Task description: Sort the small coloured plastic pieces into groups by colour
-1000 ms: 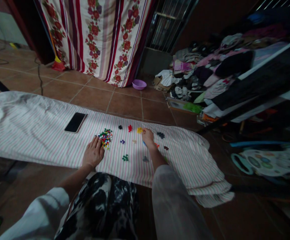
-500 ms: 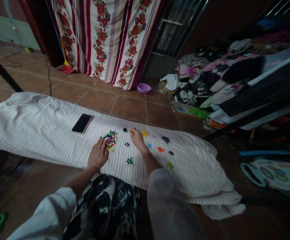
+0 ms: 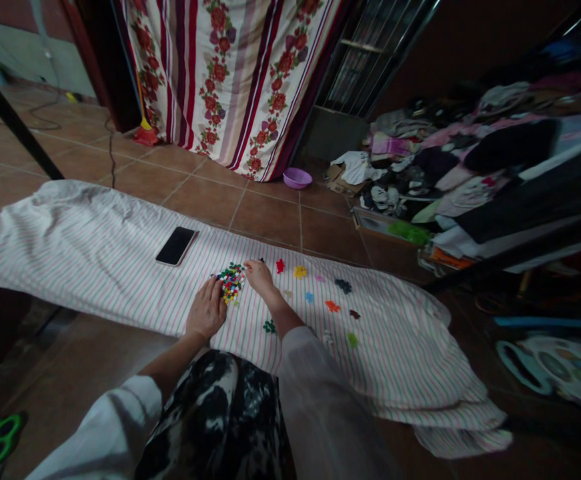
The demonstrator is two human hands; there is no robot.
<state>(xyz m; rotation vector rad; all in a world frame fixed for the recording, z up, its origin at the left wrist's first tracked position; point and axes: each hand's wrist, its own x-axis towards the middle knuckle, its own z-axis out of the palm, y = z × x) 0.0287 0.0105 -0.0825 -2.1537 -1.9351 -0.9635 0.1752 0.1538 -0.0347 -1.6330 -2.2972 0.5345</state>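
Note:
A mixed heap of tiny coloured pieces (image 3: 231,283) lies on the striped cloth (image 3: 120,267). Flat against its left edge, my left hand (image 3: 207,310) rests with fingers stretched out. My right hand (image 3: 261,279) is at the heap's right edge, thumb and fingers pinched together; whatever they hold is too small to make out. Small single-colour groups lie to the right: red pieces (image 3: 280,266), yellow pieces (image 3: 299,272), blue pieces (image 3: 309,297), orange pieces (image 3: 333,306), dark pieces (image 3: 343,286) and light green pieces (image 3: 352,340). Dark green pieces (image 3: 269,327) sit nearer me. My right hand partly hides a black group.
A phone (image 3: 176,246) lies on the cloth left of the heap. Beyond the cloth, a purple basin (image 3: 297,178) stands on the tiled floor by a floral curtain (image 3: 240,87). Clothes (image 3: 420,153) are piled at the right. Black bars (image 3: 15,117) slant past both sides.
My right hand has moved left from beside the red pieces to the mixed heap, uncovering the red group. My left hand stays by the heap. The whole view has shifted slightly.

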